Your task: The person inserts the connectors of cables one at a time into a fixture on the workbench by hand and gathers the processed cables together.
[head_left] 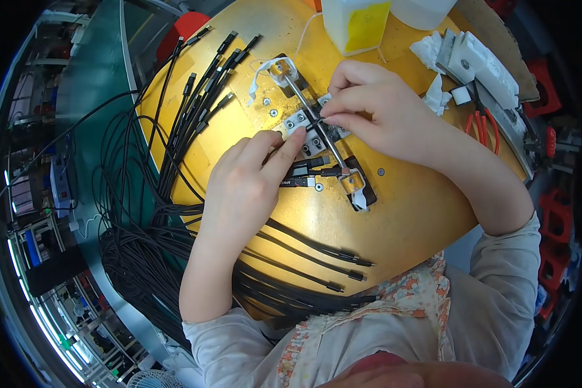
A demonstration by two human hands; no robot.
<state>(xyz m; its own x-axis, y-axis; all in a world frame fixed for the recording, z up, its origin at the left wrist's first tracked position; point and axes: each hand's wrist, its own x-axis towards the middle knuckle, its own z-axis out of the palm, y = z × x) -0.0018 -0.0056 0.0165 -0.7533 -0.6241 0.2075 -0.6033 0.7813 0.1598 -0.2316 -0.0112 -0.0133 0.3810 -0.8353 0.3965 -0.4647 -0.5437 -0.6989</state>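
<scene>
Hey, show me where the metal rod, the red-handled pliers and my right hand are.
Metal rod (300,93): head view, on its upper stretch.
Red-handled pliers (482,127): head view, on a handle.
Right hand (387,108): head view, on its back.

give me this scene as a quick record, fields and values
left hand: index fingertip close to the metal rod
right hand: thumb and finger close together at the rod; what they grip is too small to tell
surface: gold-coloured tabletop
cables: black, in bundles, many ends on the tabletop
tool: red-handled pliers, at the right
container: white, yellow label
</scene>
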